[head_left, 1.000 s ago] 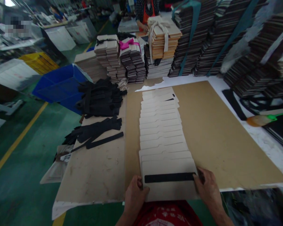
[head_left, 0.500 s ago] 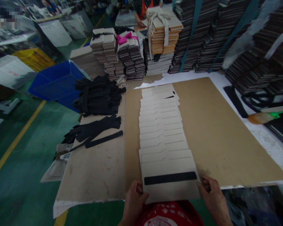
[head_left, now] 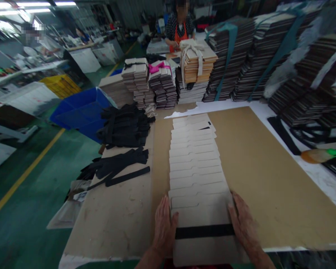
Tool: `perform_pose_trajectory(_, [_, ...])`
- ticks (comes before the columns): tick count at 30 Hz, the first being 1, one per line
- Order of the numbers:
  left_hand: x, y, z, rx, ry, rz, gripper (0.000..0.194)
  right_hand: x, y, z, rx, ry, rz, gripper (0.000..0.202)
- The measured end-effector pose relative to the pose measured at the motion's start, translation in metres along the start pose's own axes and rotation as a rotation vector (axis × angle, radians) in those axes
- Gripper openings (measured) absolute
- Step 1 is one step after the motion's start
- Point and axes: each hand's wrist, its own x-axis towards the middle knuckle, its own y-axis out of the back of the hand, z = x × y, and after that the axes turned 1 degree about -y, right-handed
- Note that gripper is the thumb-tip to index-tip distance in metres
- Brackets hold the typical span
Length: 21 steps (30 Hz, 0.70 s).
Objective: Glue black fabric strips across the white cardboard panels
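A long overlapping row of light grey boards runs up the middle of the brown work sheet. The nearest board bears a black strip across it. My left hand lies along the left edge of the nearest boards, fingers extended and thumb apart. Along their right edge rests my right hand, slightly blurred, also with fingers extended and thumb apart. Neither hand is wrapped round anything.
Black strips and a larger black bundle lie at left, beside a blue bin. Tied board stacks stand at the back. An orange-and-green brush lies right. A person works beyond the stacks.
Both hands have moved up along the board edges, and their bent fingers have straightened. The view has tilted upward, so more of the room and the person behind shows.
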Motion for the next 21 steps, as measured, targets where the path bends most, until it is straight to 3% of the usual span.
perform_pose_trajectory(9, [-0.007,-0.024,-0.016,0.278,-0.184,0.093,0.066,-0.01,-0.027,0.032,-0.086,0.131,0.056,0.056])
perform_pose_trajectory(16, [-0.004,-0.032,-0.03,0.376,-0.288,0.213,0.077,-0.01,-0.039,0.037,-0.205,0.197,0.144,0.054])
perform_pose_trajectory(19, [-0.009,-0.046,-0.027,0.34,-0.329,0.252,0.076,-0.007,-0.041,0.039,-0.16,0.194,0.178,0.048])
perform_pose_trajectory(21, [-0.012,-0.056,-0.016,0.317,-0.355,0.177,0.065,-0.003,-0.039,0.044,-0.095,0.134,0.208,0.046])
